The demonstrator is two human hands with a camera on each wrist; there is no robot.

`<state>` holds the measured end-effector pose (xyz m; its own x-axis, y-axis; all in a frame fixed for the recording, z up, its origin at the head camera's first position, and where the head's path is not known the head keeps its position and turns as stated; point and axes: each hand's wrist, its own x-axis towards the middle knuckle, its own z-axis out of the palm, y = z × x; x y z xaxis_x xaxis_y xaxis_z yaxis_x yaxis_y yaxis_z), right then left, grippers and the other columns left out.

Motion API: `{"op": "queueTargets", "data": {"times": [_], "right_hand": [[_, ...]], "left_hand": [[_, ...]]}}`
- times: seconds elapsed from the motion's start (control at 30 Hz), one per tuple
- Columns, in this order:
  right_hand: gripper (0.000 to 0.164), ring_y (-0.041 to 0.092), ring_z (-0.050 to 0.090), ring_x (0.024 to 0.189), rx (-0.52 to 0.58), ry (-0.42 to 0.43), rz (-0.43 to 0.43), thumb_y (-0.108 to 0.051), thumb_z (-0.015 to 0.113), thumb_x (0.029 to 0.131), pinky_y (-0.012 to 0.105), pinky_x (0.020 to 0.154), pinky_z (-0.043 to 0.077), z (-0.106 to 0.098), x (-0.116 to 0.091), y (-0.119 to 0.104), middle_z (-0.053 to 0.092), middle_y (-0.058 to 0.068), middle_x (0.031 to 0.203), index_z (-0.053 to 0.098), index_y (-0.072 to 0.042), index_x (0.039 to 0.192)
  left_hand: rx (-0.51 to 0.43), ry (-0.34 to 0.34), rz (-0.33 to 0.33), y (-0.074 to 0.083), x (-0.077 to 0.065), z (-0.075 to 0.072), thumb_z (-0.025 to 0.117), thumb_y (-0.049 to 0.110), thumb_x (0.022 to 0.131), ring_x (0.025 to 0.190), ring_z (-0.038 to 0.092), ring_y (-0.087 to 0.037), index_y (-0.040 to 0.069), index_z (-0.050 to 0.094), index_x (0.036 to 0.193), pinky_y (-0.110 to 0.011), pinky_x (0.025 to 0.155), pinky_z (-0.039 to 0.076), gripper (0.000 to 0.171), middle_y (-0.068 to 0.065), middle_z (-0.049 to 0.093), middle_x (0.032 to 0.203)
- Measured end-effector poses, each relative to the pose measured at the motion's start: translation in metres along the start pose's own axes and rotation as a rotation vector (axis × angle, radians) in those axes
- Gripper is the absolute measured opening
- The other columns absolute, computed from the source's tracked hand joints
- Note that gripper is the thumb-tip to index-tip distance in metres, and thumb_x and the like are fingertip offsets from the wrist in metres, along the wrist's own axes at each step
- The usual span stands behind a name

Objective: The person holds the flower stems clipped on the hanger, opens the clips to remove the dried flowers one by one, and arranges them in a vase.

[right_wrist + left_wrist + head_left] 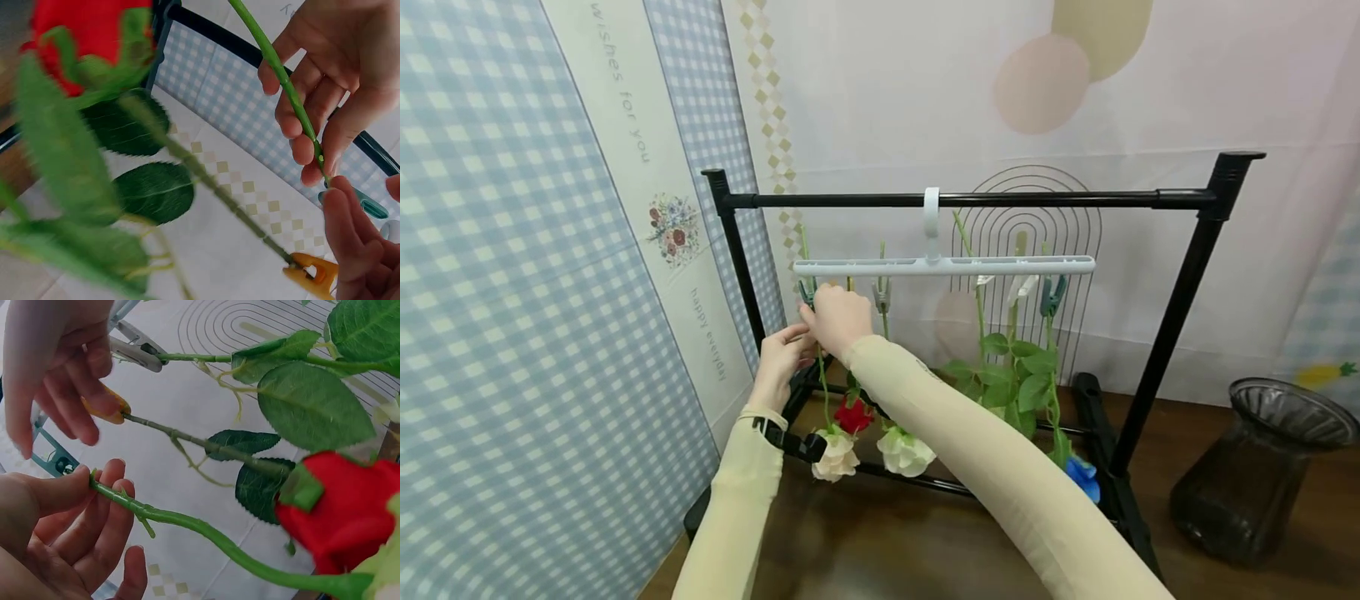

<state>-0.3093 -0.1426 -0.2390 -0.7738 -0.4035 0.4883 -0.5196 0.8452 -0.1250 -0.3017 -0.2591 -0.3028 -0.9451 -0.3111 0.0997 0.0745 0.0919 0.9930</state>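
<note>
A teal clothespin (807, 290) hangs at the left end of the white hanger (880, 267), and a cream rose (837, 456) dangles head down below it. My left hand (81, 531) pinches this rose's green stem (169, 517) between thumb and fingers, just under the clothespin. Beside it, my right hand (362, 250) has its thumb and fingers apart around the teal clothespin, holding nothing that I can see. In the left wrist view its fingers hang near a yellow clothespin (106, 405), which grips the stem of a red rose (344, 506).
A black rack (1037, 200) carries the hanger. A white rose (905, 451) hangs from a grey clothespin (882, 293). Leafy stems (1018, 375) and a blue flower (1081, 479) hang at the right. A dark glass vase (1247, 483) stands right of the rack.
</note>
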Motion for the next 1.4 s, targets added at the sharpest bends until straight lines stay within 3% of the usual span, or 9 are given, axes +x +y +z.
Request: {"op": "queueTargets", "data": {"times": [0.2,0.33,0.63,0.77,0.97,1.1,1.2,1.3,1.4], "right_hand": [[0.056,0.009,0.032,0.036,-0.049,0.127,0.022,-0.049,0.044,0.100,0.020,0.037,0.022,-0.003,0.008,0.000,0.033,-0.004,0.044,0.046,-0.017,0.054],[0.056,0.008,0.029,0.035,-0.064,0.164,0.038,-0.047,0.047,0.100,0.020,0.037,0.021,-0.003,0.008,0.004,0.034,-0.005,0.042,0.042,-0.018,0.052],[0.056,0.007,0.030,0.035,-0.009,0.282,0.037,-0.036,0.053,0.098,0.018,0.037,0.019,0.003,0.001,0.012,0.057,-0.001,0.045,0.040,-0.018,0.047],[0.057,0.006,0.026,0.035,0.005,0.312,0.035,-0.035,0.055,0.098,0.017,0.038,0.017,0.002,0.001,0.010,0.047,-0.004,0.041,0.035,-0.019,0.047],[0.056,0.006,0.022,0.036,-0.012,0.287,0.047,-0.040,0.054,0.098,0.018,0.038,0.015,0.000,0.002,0.004,0.025,-0.006,0.043,0.033,-0.018,0.052],[0.048,0.008,0.028,0.038,0.015,0.184,0.053,-0.046,0.048,0.099,0.019,0.038,0.019,-0.003,0.003,0.001,0.031,-0.005,0.047,0.050,-0.014,0.064],[0.045,0.009,0.040,0.040,0.120,0.062,0.029,-0.047,0.044,0.101,0.020,0.038,0.026,-0.008,0.002,0.000,0.044,-0.002,0.052,0.061,-0.010,0.082],[0.045,0.011,0.051,0.045,0.245,0.005,-0.026,-0.044,0.044,0.102,0.020,0.040,0.034,-0.014,-0.006,0.002,0.060,0.002,0.060,0.066,-0.006,0.101],[0.040,0.009,0.047,0.041,0.308,0.065,-0.120,-0.038,0.046,0.102,0.019,0.040,0.030,-0.024,-0.019,0.007,0.061,0.002,0.058,0.066,-0.006,0.113]], "left_hand": [[0.029,-0.010,-0.004,0.004,-0.003,0.003,0.063,0.020,0.094,0.067,0.064,-0.001,0.005,0.060,0.131,-0.030,0.083,0.053,0.040,0.010,0.070,0.079],[0.032,-0.033,0.013,0.004,-0.007,0.005,0.066,0.023,0.093,0.068,0.062,0.000,0.005,0.062,0.130,-0.024,0.078,0.052,0.042,0.006,0.073,0.090],[0.081,-0.041,0.068,0.000,-0.009,0.012,0.067,0.020,0.092,0.064,0.062,-0.002,0.002,0.067,0.122,-0.021,0.071,0.050,0.035,0.010,0.071,0.076],[0.096,-0.026,0.098,-0.001,-0.012,0.013,0.068,0.021,0.091,0.064,0.063,-0.002,0.001,0.068,0.119,-0.023,0.071,0.052,0.034,0.008,0.072,0.074],[0.035,0.001,0.083,-0.007,-0.016,0.008,0.066,0.025,0.093,0.060,0.065,-0.003,0.000,0.067,0.118,-0.019,0.065,0.051,0.034,0.017,0.066,0.059],[-0.012,0.107,0.119,-0.008,-0.021,0.002,0.063,0.023,0.095,0.057,0.064,0.000,-0.002,0.067,0.117,-0.017,0.062,0.050,0.033,0.021,0.065,0.057],[-0.037,0.222,0.232,-0.006,-0.030,-0.004,0.064,0.020,0.094,0.056,0.064,0.000,-0.004,0.068,0.114,-0.015,0.063,0.051,0.031,0.022,0.064,0.057],[-0.026,0.317,0.346,0.001,-0.042,-0.008,0.066,0.017,0.093,0.056,0.065,0.001,-0.003,0.070,0.110,-0.014,0.063,0.052,0.027,0.007,0.072,0.066],[0.023,0.366,0.418,0.008,-0.053,-0.007,0.067,0.017,0.092,0.056,0.064,0.005,-0.002,0.071,0.108,-0.013,0.056,0.049,0.025,-0.013,0.075,0.078]]}}
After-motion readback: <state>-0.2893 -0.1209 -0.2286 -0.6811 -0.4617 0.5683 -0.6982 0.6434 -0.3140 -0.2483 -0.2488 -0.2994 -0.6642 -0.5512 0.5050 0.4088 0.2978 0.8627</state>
